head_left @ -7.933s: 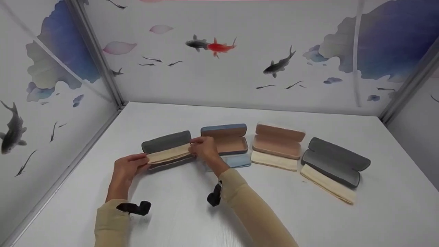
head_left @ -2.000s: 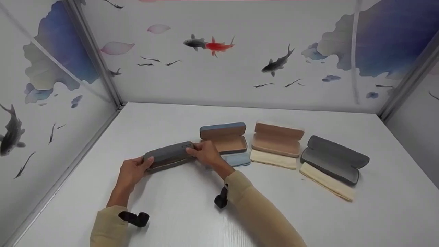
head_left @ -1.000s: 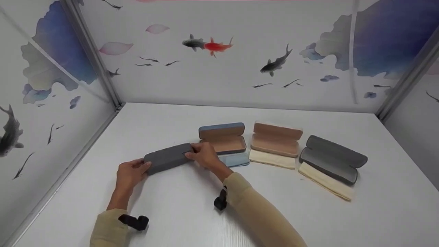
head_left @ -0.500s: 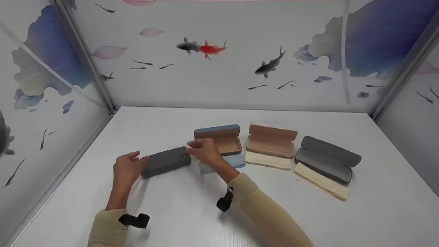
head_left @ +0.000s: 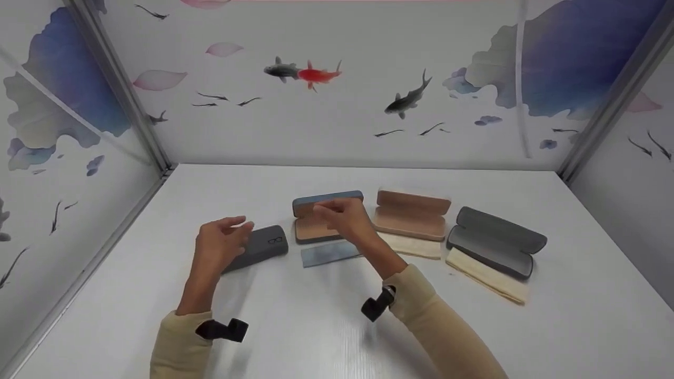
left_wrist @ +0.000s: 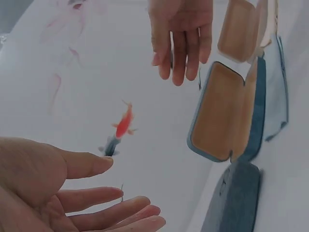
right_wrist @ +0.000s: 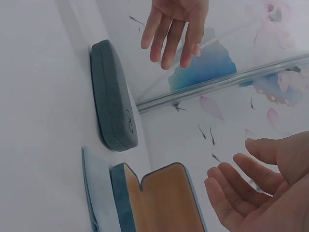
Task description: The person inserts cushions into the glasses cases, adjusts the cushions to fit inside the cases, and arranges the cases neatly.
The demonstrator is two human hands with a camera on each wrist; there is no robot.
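At the near side of the tabletop (head_left: 295, 326), two tan sleeves (head_left: 442, 326) reached in. The left hand (head_left: 215, 246) was up over the closed grey case (head_left: 266, 243), fingers loosely bent and a bit spread, nothing in them; the right wrist view showed it clear of the case. The right hand (head_left: 350, 218) hung in front of the blue case (head_left: 310, 230), fingers slack and parted, holding nothing either. The closed case lay flat toward the left edge, glasses logo up – so I figured it needed no steadying. Couldn't tell what was inside.

Then the folded cloths: a long cream cloth (head_left: 487, 275) toward the right edge, the blue cloth (head_left: 329, 254) and a short cream cloth (head_left: 413, 246). Each lay along the front of one open case, probably to keep pairs together. Behind them the open grey case (head_left: 489, 251), the pinkish-lined case (head_left: 413, 216) and the blue one had their lids at the back – hollows facing the person, likely for easy loading. All sat short of the far edge, probably for reach.
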